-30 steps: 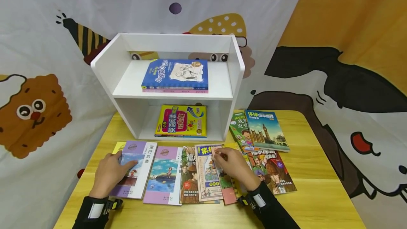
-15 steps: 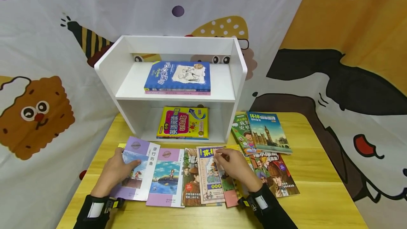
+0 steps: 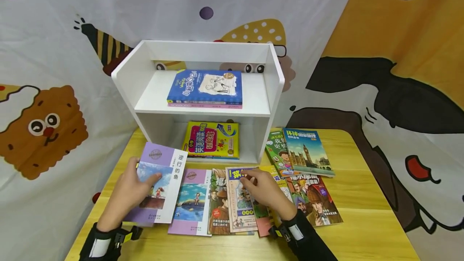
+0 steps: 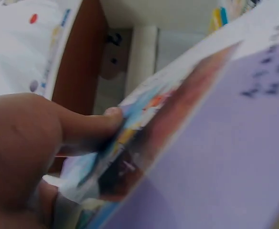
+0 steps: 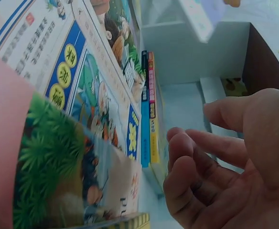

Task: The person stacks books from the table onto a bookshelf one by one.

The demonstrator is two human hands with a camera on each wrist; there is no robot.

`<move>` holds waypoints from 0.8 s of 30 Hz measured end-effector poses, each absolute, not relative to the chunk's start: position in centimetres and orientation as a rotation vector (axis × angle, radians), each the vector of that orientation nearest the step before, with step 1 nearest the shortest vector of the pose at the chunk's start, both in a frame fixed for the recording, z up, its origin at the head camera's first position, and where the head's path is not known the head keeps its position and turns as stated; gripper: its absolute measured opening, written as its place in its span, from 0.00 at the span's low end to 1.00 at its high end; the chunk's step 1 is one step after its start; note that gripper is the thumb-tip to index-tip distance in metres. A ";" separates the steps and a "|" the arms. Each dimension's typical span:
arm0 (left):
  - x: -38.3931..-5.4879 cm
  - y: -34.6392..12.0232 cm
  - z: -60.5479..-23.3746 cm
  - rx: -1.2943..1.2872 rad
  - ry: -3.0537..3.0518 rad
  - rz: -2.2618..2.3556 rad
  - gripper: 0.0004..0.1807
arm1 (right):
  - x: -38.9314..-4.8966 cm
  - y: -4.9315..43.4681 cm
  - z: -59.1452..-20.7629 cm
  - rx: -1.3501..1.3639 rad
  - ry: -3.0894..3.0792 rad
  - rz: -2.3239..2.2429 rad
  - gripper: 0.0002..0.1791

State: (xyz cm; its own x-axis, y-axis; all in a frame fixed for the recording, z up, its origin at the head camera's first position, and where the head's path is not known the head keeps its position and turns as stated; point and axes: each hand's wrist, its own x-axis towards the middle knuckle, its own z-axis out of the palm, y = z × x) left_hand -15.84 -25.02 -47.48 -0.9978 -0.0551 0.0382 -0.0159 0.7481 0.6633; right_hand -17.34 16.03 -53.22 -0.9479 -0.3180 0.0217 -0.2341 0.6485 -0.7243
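My left hand (image 3: 125, 192) grips the left edge of a purple-and-white paperback book (image 3: 155, 155), thumb on the cover. The book is raised and tilted at its far end; whether another lies under it, I cannot tell. In the left wrist view, the thumb (image 4: 94, 126) presses the cover (image 4: 216, 152). My right hand (image 3: 268, 192) is over the cream-covered book (image 3: 241, 208), fingers loosely bent, with nothing held in the right wrist view. Between the hands lie a second purple book (image 3: 191, 202) and a brown comic book (image 3: 219, 196). A green-and-pink book (image 3: 264, 224) is partly hidden beneath the right hand.
Behind the row stands a white two-tier shelf (image 3: 203, 112). Blue book (image 3: 204, 88) and a pink one below it lie on the upper tier, a yellow book (image 3: 212, 140) on the lower. Several books, including a Big Ben cover (image 3: 308, 152), overlap at right on the wooden table (image 3: 366, 212).
My left hand has lifted the purple-and-white book's far end, moving it up and slightly right towards the shelf. The right hand has stayed about where it was. The head view has shifted slightly.
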 end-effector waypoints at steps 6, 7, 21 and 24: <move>-15.6 -22.8 -46.0 -0.028 -2.657 -1.332 0.40 | -17.2 14.5 -52.0 -0.591 2.782 -1.243 0.19; -15.6 -22.3 -45.8 -0.039 -2.623 -1.384 0.39 | -17.1 14.2 -51.8 -0.622 2.775 -1.259 0.19; -16.4 -15.6 -45.8 -0.237 -2.338 -1.824 0.33 | -16.2 9.4 -49.0 -0.843 2.543 -1.511 0.27; -16.4 -14.3 -46.2 -0.239 -2.280 -1.870 0.33 | -15.7 8.5 -48.9 -0.788 2.383 -1.657 0.29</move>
